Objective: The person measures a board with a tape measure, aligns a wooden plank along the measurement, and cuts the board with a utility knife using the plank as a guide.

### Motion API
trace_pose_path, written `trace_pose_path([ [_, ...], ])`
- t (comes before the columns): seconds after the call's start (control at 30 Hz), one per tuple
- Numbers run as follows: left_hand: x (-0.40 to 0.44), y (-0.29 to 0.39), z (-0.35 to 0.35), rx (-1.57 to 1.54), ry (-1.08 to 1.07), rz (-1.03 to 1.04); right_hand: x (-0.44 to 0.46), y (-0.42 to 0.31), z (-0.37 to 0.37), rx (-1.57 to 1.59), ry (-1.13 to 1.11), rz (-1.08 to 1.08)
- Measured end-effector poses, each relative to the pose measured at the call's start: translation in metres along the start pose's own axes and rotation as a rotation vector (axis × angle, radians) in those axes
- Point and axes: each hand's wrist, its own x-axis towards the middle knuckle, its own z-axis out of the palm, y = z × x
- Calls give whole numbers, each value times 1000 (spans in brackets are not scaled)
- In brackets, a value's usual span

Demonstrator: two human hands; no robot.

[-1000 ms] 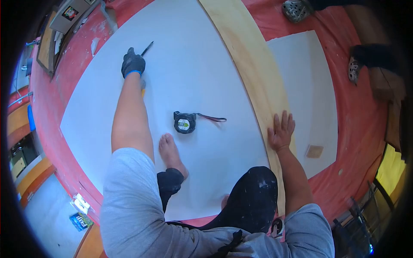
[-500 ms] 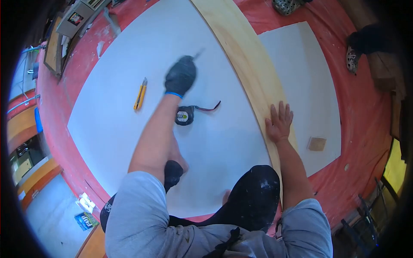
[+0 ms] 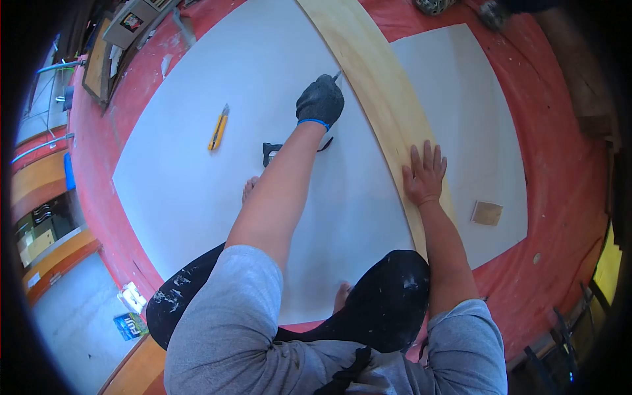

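Observation:
My left hand [image 3: 320, 100], in a dark glove with a blue cuff, is closed around a thin pointed tool [image 3: 338, 75] whose kind I cannot make out. Its tip is at the left edge of a long wooden board [image 3: 388, 99]. The board lies across a large white sheet [image 3: 197, 184]. My right hand [image 3: 424, 174], bare, rests flat on the board with fingers spread. A yellow utility knife [image 3: 218, 130] lies on the sheet to the left. Under my left forearm is a black tape measure [image 3: 270, 151], partly hidden.
A second white sheet [image 3: 454, 79] lies right of the board, with a small brown square piece [image 3: 487, 212] on it. Red covering [image 3: 559, 164] spreads around the sheets. Another person's shoe [image 3: 433, 5] shows at the top. My bare foot [image 3: 249, 189] is on the sheet.
My left hand has moved right and slightly away from me, bringing the tool to the board's edge. My right hand stays on the board. The other person's feet have shifted.

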Motion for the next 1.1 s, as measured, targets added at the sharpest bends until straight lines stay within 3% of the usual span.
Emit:
trace_pose_path([
  [0.5, 7, 10, 15, 63, -18, 86, 2, -3, -1, 5, -10, 9],
  [0.7, -56, 34, 29, 4, -175, 56, 1, -1, -2, -3, -54, 25],
  [0.83, -122, 34, 68, -53, -115, 156, 0, 1, 2, 8, -29, 19],
  [1.1, -246, 60, 95, -209, -441, 115, 2, 1, 7, -10, -10, 5],
])
